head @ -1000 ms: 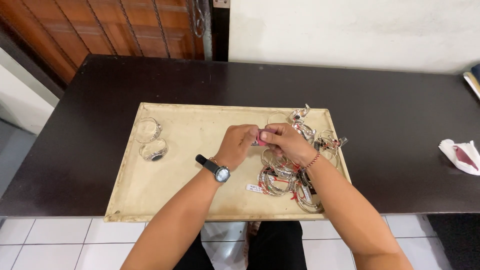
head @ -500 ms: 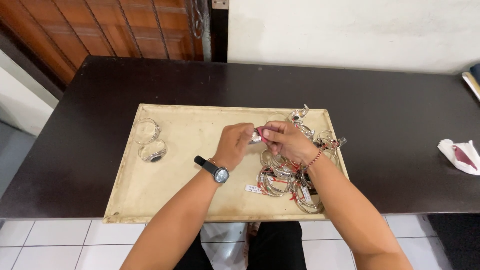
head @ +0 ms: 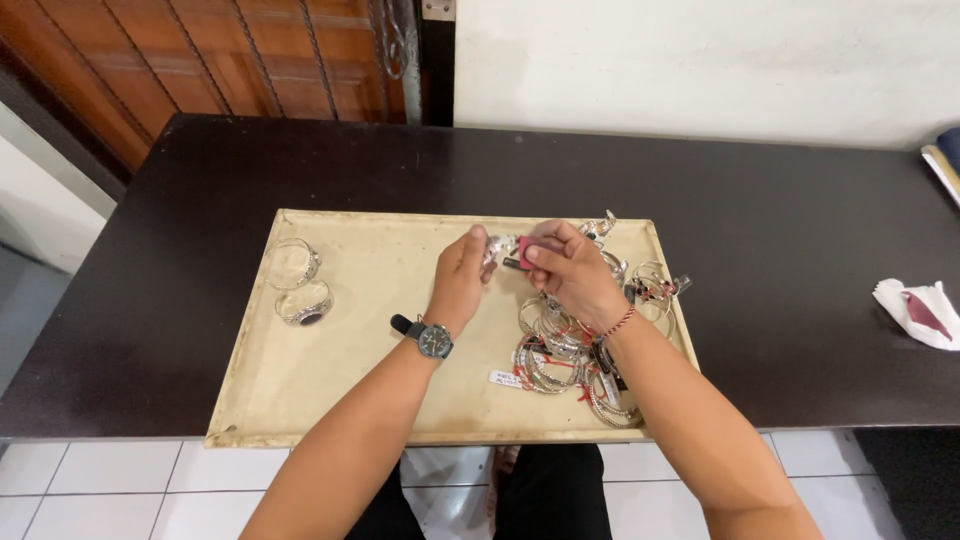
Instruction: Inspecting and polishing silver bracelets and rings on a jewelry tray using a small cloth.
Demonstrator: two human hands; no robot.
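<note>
Over a beige tray (head: 350,380) on a dark table, my left hand (head: 462,278) pinches a silver bracelet (head: 497,247) at its left side. My right hand (head: 572,272) holds a small pink cloth (head: 527,252) pressed against the same bracelet. Both hands meet above the tray's middle. A heap of silver bangles with small tags (head: 570,350) lies under and beside my right wrist. Two silver bangles (head: 297,284) lie apart at the tray's left end.
The dark table (head: 780,200) runs wide around the tray. A crumpled white tissue with a dark red piece (head: 920,312) lies at the right. A book's corner (head: 940,160) shows at the far right edge. Wooden door and white wall stand behind.
Both hands have shifted slightly up and away from me with the bracelet and the cloth between them. The bangles on the tray have not moved.
</note>
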